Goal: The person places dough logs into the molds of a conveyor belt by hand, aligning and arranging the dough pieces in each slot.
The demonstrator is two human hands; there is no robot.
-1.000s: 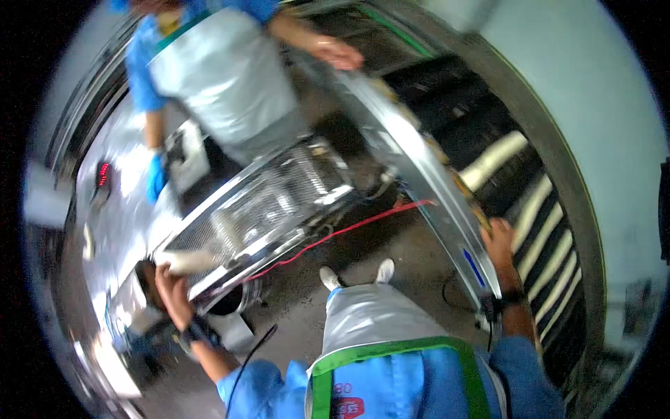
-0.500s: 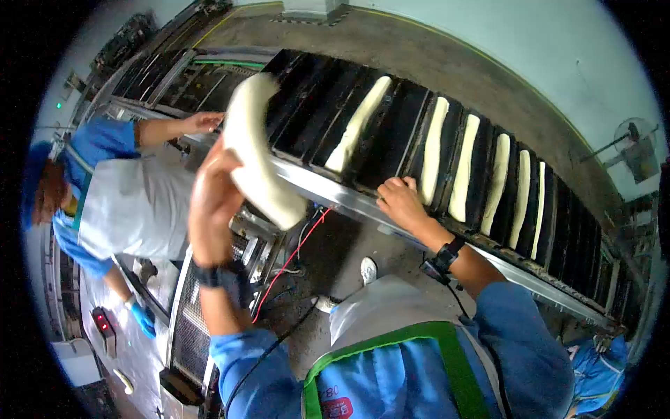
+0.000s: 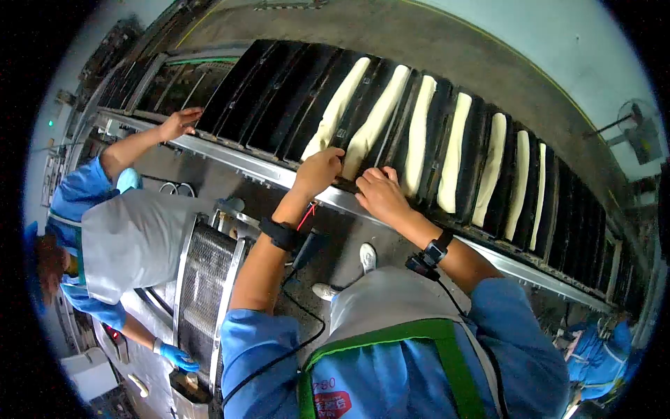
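Long pale dough strips lie lengthwise in the dark slots of a baking pan (image 3: 299, 105). My left hand (image 3: 319, 171) is at the pan's near edge, fingers curled between the lower ends of the leftmost dough strip (image 3: 338, 108) and the dough strip to its right (image 3: 377, 119). What its fingertips grip, if anything, is hidden. Just to the right, my right hand (image 3: 384, 197) has its fingers bent over the near rim, close to the lower ends of that second strip and another dough strip (image 3: 419, 136).
A metal conveyor rail (image 3: 269, 173) runs along the near side. At left stands a co-worker in an apron (image 3: 136, 241), one bare hand (image 3: 180, 123) at the pan's left end and a blue-gloved hand (image 3: 178, 356) lower down. A mesh belt (image 3: 204, 286) lies between us. Another person (image 3: 597, 359) is at lower right.
The dough strip my left hand held in the air now lies in the formerly bare slot. My left hand has come down to the pan edge beside my right. The co-worker's gloved hand has shifted.
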